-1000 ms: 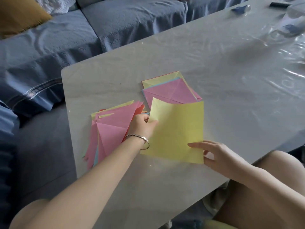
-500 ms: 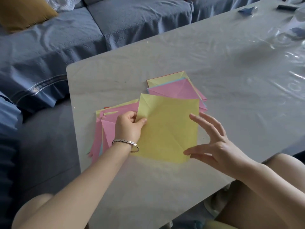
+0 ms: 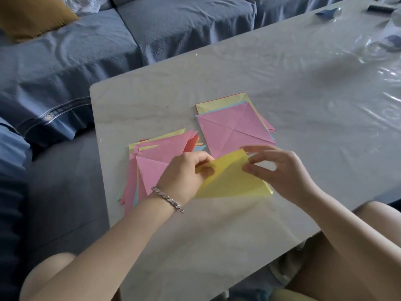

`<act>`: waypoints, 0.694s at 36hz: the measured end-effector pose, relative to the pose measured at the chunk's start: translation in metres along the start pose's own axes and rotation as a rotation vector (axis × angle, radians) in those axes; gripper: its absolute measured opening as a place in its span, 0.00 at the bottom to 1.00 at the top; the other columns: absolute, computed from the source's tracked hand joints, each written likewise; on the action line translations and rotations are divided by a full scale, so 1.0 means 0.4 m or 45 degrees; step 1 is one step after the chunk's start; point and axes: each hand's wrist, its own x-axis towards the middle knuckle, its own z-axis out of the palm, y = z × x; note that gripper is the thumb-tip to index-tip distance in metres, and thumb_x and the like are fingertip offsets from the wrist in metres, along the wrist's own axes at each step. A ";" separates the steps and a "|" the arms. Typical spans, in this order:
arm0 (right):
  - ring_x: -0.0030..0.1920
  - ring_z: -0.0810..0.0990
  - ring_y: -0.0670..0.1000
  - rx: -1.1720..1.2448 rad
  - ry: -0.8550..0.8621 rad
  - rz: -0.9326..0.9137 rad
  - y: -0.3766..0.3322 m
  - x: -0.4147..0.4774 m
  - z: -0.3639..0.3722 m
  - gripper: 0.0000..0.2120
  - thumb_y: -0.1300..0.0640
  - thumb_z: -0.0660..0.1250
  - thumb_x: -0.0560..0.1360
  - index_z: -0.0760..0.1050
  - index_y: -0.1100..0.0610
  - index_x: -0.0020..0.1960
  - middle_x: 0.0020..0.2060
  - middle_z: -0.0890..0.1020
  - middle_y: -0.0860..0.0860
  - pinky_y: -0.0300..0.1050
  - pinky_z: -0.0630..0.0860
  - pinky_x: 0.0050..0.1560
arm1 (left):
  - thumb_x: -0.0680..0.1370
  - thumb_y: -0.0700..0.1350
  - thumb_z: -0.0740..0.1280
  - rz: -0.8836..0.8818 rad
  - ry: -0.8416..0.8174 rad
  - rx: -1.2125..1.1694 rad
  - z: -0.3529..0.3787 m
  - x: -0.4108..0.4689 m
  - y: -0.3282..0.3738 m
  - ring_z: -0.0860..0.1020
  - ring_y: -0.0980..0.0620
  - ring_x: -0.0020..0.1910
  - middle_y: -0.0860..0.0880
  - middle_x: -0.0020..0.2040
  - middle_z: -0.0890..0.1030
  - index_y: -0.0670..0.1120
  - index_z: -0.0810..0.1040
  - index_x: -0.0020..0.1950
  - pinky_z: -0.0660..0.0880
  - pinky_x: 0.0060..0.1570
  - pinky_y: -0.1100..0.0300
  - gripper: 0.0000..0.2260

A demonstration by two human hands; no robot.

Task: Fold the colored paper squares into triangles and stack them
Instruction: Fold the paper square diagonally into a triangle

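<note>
A yellow paper square is bent over on itself above the table, its upper corner raised. My left hand pinches its left corner, and my right hand pinches the top corner between thumb and fingers. To the left lies a pile of folded triangles, mostly pink with yellow, red and blue edges showing. Behind the hands sits the stack of unfolded squares, a creased pink sheet on top.
The pale table is covered by shiny clear film. A blue-grey sofa with a mustard cushion runs along the far and left sides. Small dark items lie at the table's far right end. My knees are near the front edge.
The yellow sheet lay flat; now it is folded over on the diagonal. My right hand moved up from the sheet's lower right to grasp its top corner, and my left hand shifted right.
</note>
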 end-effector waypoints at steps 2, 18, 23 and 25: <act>0.42 0.79 0.35 0.088 0.060 0.065 0.006 0.001 0.007 0.03 0.50 0.72 0.62 0.78 0.45 0.34 0.37 0.82 0.35 0.30 0.72 0.49 | 0.73 0.38 0.69 -0.059 -0.073 -0.075 0.001 -0.005 0.006 0.73 0.62 0.32 0.55 0.34 0.80 0.48 0.81 0.41 0.70 0.37 0.72 0.05; 0.28 0.77 0.35 0.283 0.294 0.241 -0.017 -0.017 0.042 0.04 0.62 0.74 0.66 0.81 0.55 0.38 0.26 0.80 0.38 0.25 0.70 0.33 | 0.70 0.39 0.72 0.087 0.252 -0.099 0.026 -0.041 0.070 0.74 0.72 0.39 0.62 0.39 0.77 0.48 0.82 0.53 0.66 0.42 0.81 0.12; 0.27 0.76 0.36 0.320 0.341 0.262 -0.035 -0.026 0.046 0.06 0.62 0.74 0.66 0.79 0.54 0.36 0.27 0.81 0.40 0.26 0.69 0.31 | 0.70 0.38 0.72 0.123 0.381 -0.136 0.040 -0.046 0.071 0.74 0.74 0.37 0.64 0.38 0.77 0.46 0.83 0.49 0.66 0.42 0.81 0.09; 0.27 0.76 0.37 0.341 0.354 0.290 -0.043 -0.031 0.047 0.06 0.60 0.75 0.66 0.78 0.53 0.37 0.29 0.82 0.42 0.28 0.69 0.29 | 0.70 0.38 0.72 0.123 0.409 -0.155 0.040 -0.047 0.071 0.76 0.69 0.38 0.63 0.38 0.78 0.46 0.83 0.48 0.67 0.42 0.80 0.08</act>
